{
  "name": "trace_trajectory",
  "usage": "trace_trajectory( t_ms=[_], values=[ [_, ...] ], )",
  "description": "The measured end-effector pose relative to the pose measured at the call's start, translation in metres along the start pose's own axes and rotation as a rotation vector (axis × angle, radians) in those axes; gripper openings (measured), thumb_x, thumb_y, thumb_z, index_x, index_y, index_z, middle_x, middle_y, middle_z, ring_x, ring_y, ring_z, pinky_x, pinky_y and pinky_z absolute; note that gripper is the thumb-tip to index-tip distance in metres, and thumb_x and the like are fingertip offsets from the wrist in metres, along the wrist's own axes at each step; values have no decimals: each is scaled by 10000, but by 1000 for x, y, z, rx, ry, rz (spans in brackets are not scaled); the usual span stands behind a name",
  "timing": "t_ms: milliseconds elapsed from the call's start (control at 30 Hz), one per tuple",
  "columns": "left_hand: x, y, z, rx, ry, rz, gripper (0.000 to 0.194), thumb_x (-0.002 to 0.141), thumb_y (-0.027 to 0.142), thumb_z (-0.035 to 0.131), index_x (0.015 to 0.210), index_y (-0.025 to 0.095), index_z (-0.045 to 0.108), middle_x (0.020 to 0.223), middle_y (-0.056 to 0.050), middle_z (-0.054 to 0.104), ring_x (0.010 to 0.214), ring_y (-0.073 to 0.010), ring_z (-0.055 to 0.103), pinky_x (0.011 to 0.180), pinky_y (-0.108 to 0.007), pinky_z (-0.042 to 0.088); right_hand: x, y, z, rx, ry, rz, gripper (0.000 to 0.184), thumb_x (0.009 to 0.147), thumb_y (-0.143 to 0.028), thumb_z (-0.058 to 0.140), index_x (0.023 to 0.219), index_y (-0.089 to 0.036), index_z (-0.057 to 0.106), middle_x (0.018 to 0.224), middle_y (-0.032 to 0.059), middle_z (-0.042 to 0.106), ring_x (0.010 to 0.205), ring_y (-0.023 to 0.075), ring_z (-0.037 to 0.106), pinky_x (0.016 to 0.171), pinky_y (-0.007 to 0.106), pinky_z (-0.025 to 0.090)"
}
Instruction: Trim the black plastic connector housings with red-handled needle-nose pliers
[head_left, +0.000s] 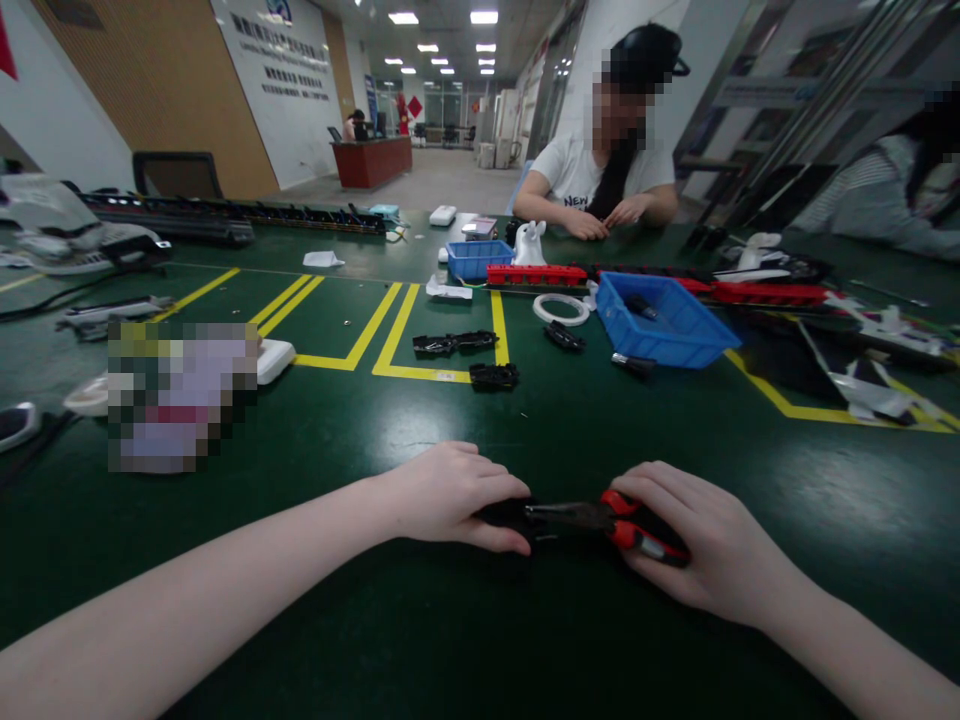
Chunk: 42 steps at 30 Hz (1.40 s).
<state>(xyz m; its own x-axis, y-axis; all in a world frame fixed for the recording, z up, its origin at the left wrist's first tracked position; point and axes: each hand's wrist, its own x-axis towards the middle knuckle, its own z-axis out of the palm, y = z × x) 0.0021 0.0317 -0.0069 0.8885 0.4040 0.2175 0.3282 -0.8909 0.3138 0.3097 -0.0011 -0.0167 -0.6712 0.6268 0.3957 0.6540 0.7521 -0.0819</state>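
My right hand (694, 540) is closed around the red handles of a pair of needle-nose pliers (577, 515). The jaws point left, their tips touching or very close to a small black part (510, 513). That part sits between the thumb and fingers of my left hand (457, 500), which hide much of it; its exact kind does not show. Beyond my hands, similar black plastic pieces (455, 343) lie in a yellow taped box. Another black piece (493, 376) rests on the tape's lower corner, and one more (564, 336) lies farther right.
A blue bin (664, 320) with dark parts inside stands at the right, a brush (632, 365) before it. Behind are a white tape ring (561, 310), a smaller blue bin (480, 260) and a long red strip (536, 275). A person (607, 150) sits across the table.
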Motion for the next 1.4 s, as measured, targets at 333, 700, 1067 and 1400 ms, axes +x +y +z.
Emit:
trace_trajectory(
  t_ms=[333,700,1067,1400],
  values=[
    [-1,1,-1,-11,32,-39,464,869,513,654,1171,163,600,939,-21,678,713,-135,613,614,-253,422,-1,1,-1,4,-10,16,374,787,-285,596,1152,-212,568,1030,97,679,914,241,666,747,379,573],
    [-1,0,1,-10,50,-14,454,877,486,654,1183,155,595,958,-33,681,715,-135,607,630,-248,417,-1,0,-2,-1,-12,6,349,799,-281,592,1139,-209,558,1013,93,667,884,222,659,728,359,564],
    [-1,0,-1,-57,18,-26,428,920,503,590,1183,166,581,1053,-46,709,892,-173,666,904,-348,402,-1,-1,-2,-38,32,-6,350,801,-289,587,1142,-211,567,1001,97,675,875,236,657,756,391,559],
    [0,2,-2,-96,12,-56,421,909,485,615,1168,155,586,1061,-48,708,889,-177,663,920,-348,402,-1,-1,-2,-85,69,-33,367,801,-267,597,1159,-190,568,1015,101,675,868,226,646,735,376,548]
  ],
)
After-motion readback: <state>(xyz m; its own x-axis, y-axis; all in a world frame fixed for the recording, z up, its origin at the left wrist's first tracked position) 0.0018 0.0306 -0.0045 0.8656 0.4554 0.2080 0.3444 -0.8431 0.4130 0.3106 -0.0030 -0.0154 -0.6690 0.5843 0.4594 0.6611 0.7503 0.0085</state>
